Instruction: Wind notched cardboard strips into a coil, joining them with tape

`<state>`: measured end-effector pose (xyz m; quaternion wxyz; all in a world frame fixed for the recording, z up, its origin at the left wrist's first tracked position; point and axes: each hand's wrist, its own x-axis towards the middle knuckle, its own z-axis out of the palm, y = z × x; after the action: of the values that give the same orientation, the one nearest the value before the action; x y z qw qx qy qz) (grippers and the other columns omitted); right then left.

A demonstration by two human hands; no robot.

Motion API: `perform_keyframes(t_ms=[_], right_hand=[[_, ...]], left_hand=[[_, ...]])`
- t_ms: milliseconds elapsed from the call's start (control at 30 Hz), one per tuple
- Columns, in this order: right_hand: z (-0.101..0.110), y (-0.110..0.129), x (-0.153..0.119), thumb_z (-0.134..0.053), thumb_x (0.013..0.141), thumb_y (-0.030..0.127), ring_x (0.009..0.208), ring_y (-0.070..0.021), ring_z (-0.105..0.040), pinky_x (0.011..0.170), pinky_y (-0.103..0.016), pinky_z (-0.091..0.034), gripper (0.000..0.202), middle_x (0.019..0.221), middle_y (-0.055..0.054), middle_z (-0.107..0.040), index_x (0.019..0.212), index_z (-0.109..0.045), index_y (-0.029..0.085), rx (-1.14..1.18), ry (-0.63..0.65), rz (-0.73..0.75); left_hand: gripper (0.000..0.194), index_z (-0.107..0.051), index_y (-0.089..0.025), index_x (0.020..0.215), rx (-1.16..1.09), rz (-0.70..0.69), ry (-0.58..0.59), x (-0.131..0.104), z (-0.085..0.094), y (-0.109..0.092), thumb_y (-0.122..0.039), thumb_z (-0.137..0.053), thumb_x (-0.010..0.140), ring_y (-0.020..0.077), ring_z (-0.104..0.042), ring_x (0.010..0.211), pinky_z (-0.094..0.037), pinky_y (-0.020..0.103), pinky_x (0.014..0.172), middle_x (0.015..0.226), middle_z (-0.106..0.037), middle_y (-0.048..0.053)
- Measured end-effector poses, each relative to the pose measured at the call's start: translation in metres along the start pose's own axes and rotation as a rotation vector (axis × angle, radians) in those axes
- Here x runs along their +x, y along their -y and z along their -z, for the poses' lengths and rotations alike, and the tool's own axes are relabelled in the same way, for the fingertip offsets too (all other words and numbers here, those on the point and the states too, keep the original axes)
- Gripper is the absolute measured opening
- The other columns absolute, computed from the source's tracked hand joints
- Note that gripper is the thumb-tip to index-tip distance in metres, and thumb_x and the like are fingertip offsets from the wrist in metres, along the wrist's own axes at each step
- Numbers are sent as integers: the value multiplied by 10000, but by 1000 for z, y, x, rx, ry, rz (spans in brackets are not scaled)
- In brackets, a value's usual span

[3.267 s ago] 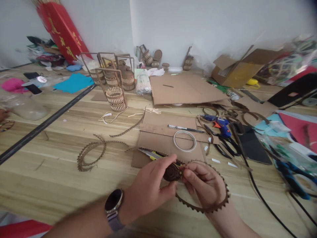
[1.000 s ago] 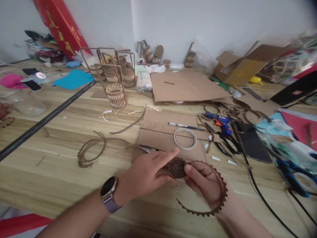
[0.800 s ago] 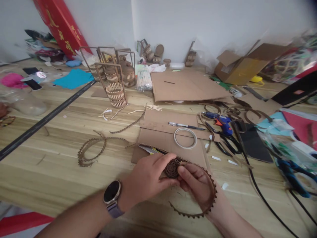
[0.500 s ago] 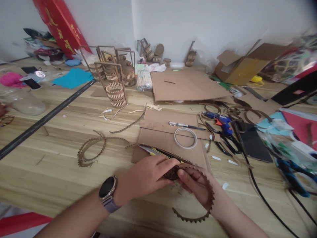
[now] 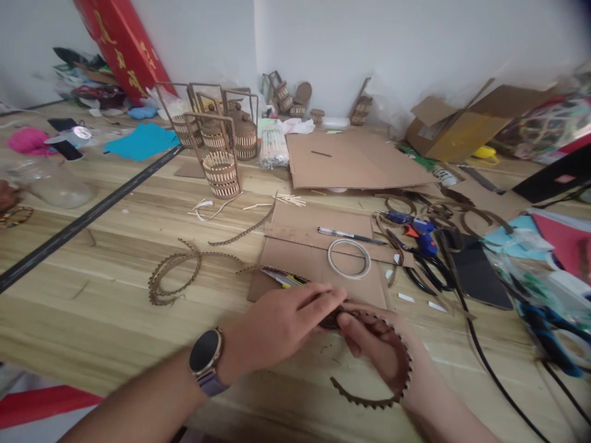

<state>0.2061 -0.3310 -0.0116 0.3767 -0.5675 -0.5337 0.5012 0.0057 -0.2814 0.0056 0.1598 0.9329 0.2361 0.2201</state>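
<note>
A dark brown corrugated paper strip [image 5: 407,369] is wound into a tight coil [image 5: 331,320] at one end, and its loose tail loops round to the lower right. My left hand [image 5: 289,317], with a watch on the wrist, is closed over the coil and hides most of it. On the other side my right hand [image 5: 373,341] pinches the strip where it leaves the coil. A yellow utility knife [image 5: 286,281] lies partly hidden behind my left fingers, beside another corrugated strip [image 5: 221,255] that curls off to the left.
A roll of tape [image 5: 349,258] and a pen [image 5: 351,235] lie on cardboard. Scissors [image 5: 429,271], a blue glue gun [image 5: 422,234] and a phone [image 5: 480,267] are at the right. Small paper-and-stick baskets [image 5: 221,172] stand at the back left. Another person's hand [image 5: 8,197] shows at the left edge.
My left fingers have slid further over the coil, covering more of it. Both hands and the strip's tail sit slightly further right in view, as the whole scene has shifted a little.
</note>
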Motion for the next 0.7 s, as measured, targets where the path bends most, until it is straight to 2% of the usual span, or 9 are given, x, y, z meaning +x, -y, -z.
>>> perform_keyframes(t_ms=[100,167,300,567,700], right_hand=[[-7,-3,0,-624,815,600,495,-135,-511,487,-252,-434,433,564,14,-552,668,-620,193,99,-121,3],[-12,-4,0,-620,819,601,505,-138,-510,487,-254,-423,442,574,9,-555,650,-603,193,104,-118,3],[-16,-4,-2,-603,836,600,524,-144,-499,483,-254,-399,426,586,9,-547,755,-660,185,69,-75,-12],[-9,10,-3,-547,876,565,527,-158,-515,462,-256,-423,400,624,-14,-572,790,-672,196,-54,16,36],[-8,14,-1,-563,872,531,666,-203,-599,580,-280,-495,358,689,-33,-621,802,-682,201,-94,9,63]], left_hand=[[503,-330,-174,1431,-2,101,-108,0,-6,-6,-277,-522,977,266,-581,1234,-549,392,965,1355,-561,172],[495,-345,-182,1418,-13,149,-107,0,-10,-9,-289,-533,973,269,-614,1191,-569,398,934,1327,-585,166],[380,-434,-184,1343,-7,190,-65,0,-10,-10,-208,-518,974,261,-634,1165,-571,397,932,1297,-617,143],[350,-464,-169,1323,71,52,19,-1,-1,-5,-98,-415,984,239,-596,1209,-538,375,976,1397,-540,157],[376,-469,-148,1320,142,-44,57,0,4,-3,-49,-380,968,247,-579,1212,-507,416,1011,1440,-497,174]])
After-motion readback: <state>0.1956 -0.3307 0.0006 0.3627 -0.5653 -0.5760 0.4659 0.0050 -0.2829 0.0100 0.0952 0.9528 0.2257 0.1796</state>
